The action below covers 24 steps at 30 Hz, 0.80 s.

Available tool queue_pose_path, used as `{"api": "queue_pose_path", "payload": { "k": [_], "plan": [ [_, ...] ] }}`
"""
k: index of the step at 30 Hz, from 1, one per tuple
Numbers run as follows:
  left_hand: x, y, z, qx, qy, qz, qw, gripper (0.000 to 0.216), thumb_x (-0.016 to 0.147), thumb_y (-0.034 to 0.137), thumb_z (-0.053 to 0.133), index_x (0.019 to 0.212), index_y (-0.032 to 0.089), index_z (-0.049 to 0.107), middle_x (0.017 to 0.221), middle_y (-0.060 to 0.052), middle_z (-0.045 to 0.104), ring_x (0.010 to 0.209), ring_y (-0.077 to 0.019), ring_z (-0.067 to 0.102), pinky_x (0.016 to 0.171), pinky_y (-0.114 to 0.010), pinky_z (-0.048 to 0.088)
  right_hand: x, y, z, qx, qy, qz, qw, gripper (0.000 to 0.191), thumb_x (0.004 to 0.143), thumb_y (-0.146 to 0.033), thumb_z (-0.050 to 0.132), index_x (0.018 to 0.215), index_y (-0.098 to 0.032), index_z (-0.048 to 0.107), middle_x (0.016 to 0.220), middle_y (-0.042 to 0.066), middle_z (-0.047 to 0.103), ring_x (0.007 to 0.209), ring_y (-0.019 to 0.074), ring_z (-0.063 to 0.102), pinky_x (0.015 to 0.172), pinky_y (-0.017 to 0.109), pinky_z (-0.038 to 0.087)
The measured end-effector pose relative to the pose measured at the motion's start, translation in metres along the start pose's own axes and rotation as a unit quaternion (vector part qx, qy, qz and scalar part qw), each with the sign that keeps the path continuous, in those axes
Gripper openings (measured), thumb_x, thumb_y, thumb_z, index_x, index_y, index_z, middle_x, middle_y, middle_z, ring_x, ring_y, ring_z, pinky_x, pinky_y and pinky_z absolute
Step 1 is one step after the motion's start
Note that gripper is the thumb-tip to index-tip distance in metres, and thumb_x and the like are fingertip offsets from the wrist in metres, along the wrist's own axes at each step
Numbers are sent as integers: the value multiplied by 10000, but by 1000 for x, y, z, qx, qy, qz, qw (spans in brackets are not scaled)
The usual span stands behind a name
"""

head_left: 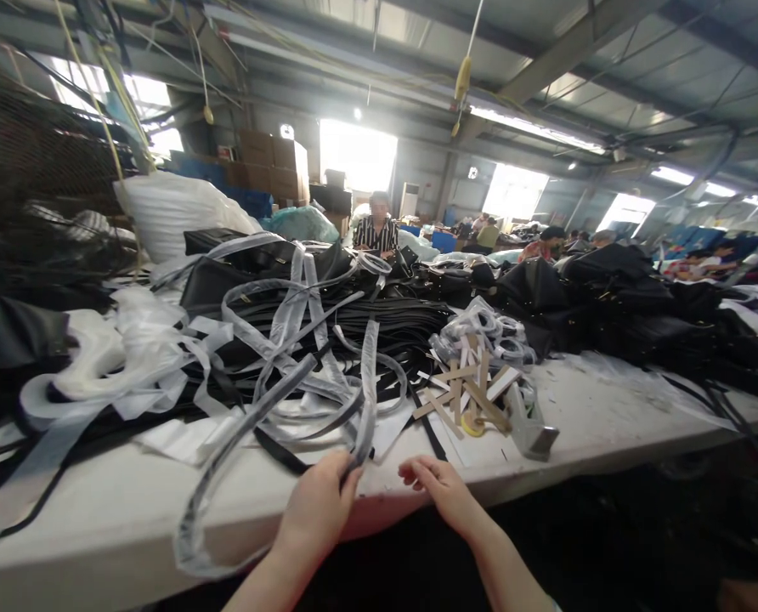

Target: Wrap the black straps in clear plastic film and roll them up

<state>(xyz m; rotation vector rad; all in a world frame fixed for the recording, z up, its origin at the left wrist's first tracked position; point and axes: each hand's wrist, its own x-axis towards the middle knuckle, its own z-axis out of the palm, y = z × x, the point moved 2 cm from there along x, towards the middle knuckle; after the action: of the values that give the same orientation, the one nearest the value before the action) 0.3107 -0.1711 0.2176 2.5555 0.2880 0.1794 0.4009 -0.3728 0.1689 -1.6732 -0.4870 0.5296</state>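
My left hand (pixel 321 497) is closed around a black strap in a clear plastic sleeve (pixel 367 382), at the table's front edge. The sleeved strap rises from the hand and lies back over the pile. Another sleeved strap (pixel 210 484) loops down over the front edge to the left of that hand. My right hand (pixel 433 480) hovers by the edge with its fingers loosely bent and a little apart; nothing shows in them. Beyond both hands lies a heap of black straps (pixel 379 319), some bare and some in plastic. Behind the left fingers, the end of the held strap is hidden.
To the right lie brown and white card strips (pixel 472 395), a yellow tape roll (pixel 472 424) and a tape dispenser (pixel 535 433). White plastic film (pixel 124 348) is heaped at left. Black bags (pixel 614 289) pile up at right. A person in stripes (pixel 377 231) sits across the table (pixel 576 416).
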Motion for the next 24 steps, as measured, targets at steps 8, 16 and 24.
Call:
{"api": "queue_pose_path", "payload": {
  "k": [8,16,24],
  "plan": [
    [-69,30,58,-113,-335,156,922,74,708,240,654,664,220,598,731,7,654,671,-169,579,593,-255,397,41,-8,0,391,122,185,893,199,878,-325,575,867,-129,603,791,68,678,532,83,589,477,172,466],
    [-64,2,35,-314,-272,25,909,838,584,539,785,1294,174,529,1305,-171,586,1166,-340,550,1009,-459,412,1,-43,-13,232,-103,45,966,323,859,-457,613,995,-168,563,522,-51,565,282,27,330,293,131,199],
    [-39,-12,-45,-511,29,-132,849,566,882,625,365,958,179,706,842,-66,729,758,-218,649,705,-322,534,-60,-39,-9,72,-370,189,907,431,782,-481,694,972,-103,612,632,11,630,455,82,561,433,153,434]
  ]
}}
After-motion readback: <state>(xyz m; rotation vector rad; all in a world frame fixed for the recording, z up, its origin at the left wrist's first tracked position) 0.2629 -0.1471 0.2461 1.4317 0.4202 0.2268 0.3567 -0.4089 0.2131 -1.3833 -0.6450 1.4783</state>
